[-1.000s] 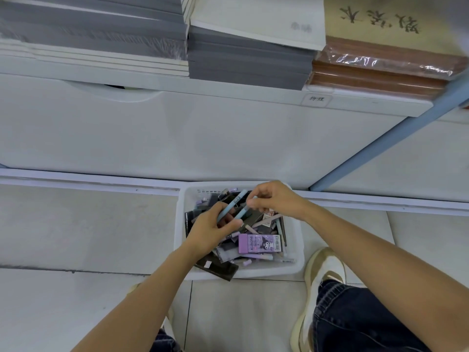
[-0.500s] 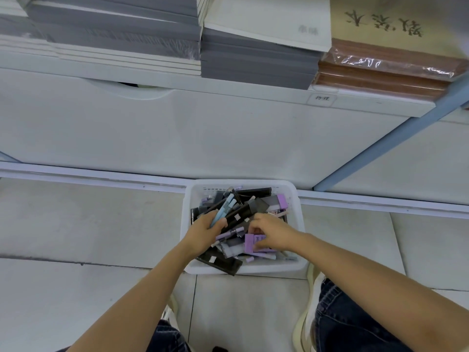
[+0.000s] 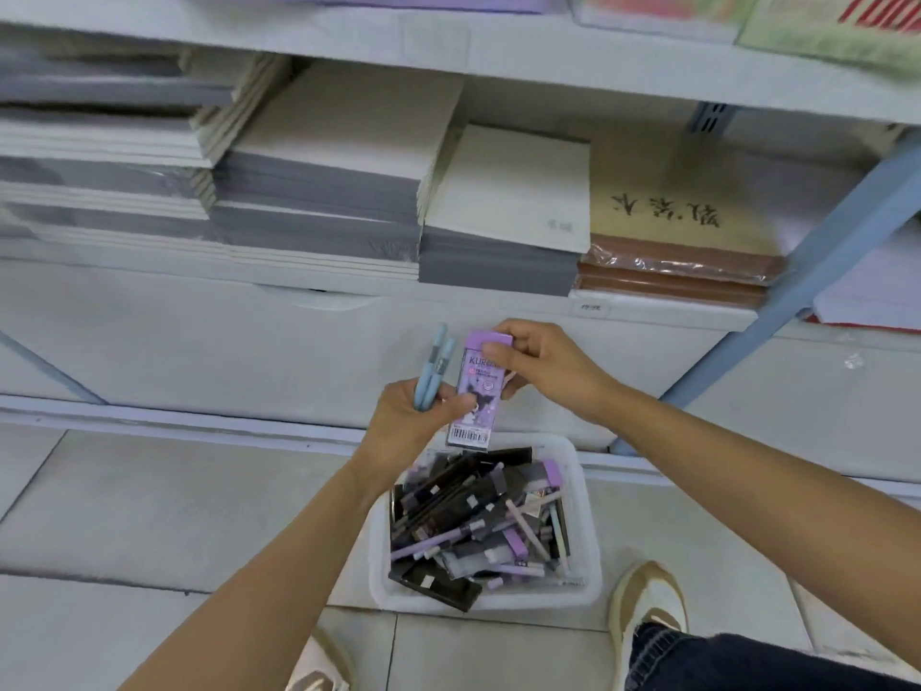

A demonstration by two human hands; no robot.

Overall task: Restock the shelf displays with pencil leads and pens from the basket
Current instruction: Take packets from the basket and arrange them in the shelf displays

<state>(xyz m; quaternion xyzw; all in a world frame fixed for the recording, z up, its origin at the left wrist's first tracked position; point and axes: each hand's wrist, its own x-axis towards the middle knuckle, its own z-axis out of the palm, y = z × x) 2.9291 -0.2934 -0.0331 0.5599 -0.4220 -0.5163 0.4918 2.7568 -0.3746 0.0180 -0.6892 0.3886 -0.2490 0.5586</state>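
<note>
A white basket on the tiled floor holds several black and purple packs of leads and pens. Above it, my left hand grips two light blue pens that point up. My right hand pinches the top of a purple lead box with a barcode at its lower end. The box stands upright between both hands, and my left thumb touches its side.
A white shelf unit rises behind the basket, stacked with grey notebooks and brown wrapped books. A blue upright slants at the right. My shoes stand beside the basket.
My right hand has lifted the purple box out of the basket. Both hands have risen above it, and my view has tilted up to show more of the shelf.
</note>
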